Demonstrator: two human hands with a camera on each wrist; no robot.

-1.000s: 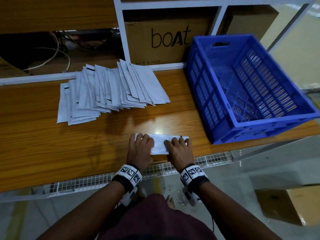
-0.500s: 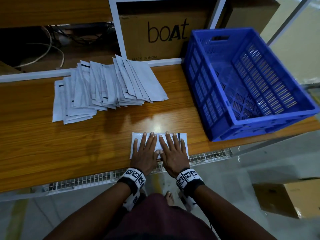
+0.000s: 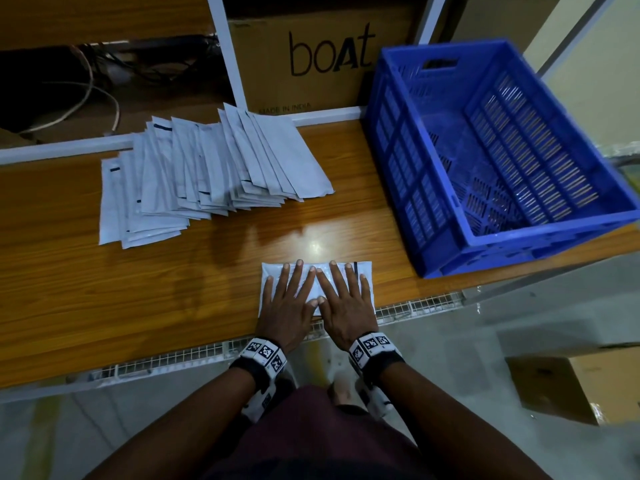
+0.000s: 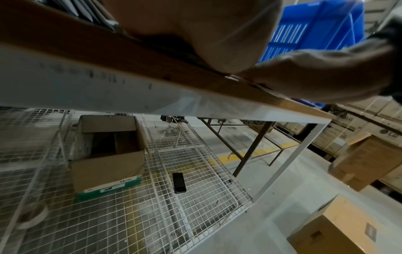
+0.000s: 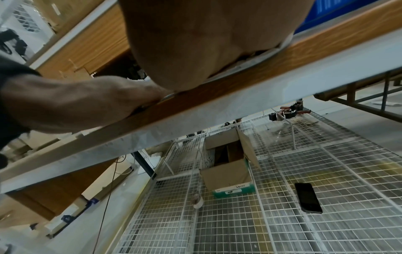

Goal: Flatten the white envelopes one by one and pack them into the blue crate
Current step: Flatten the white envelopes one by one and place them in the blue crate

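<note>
One white envelope (image 3: 313,287) lies flat at the front edge of the wooden table (image 3: 104,289). My left hand (image 3: 285,299) and right hand (image 3: 344,299) both press on it, palms down, fingers straight and spread, side by side. A fanned pile of white envelopes (image 3: 207,174) lies at the back left of the table. The blue crate (image 3: 491,150) stands tilted at the right, with no envelope visible inside. The wrist views show only the heels of my left hand (image 4: 195,34) and right hand (image 5: 206,39) from under the table edge.
A cardboard box marked "boAt" (image 3: 322,60) stands behind the white shelf frame. Cables (image 3: 86,91) lie at the back left. Under the table, a wire shelf (image 4: 174,197) carries an open carton (image 4: 108,154) and a black phone (image 4: 178,183). Cardboard boxes (image 3: 571,386) sit on the floor at the right.
My curled fingers on the envelope have straightened and spread. Both palms now lie flat on it. The envelope has unfolded to its full width.
</note>
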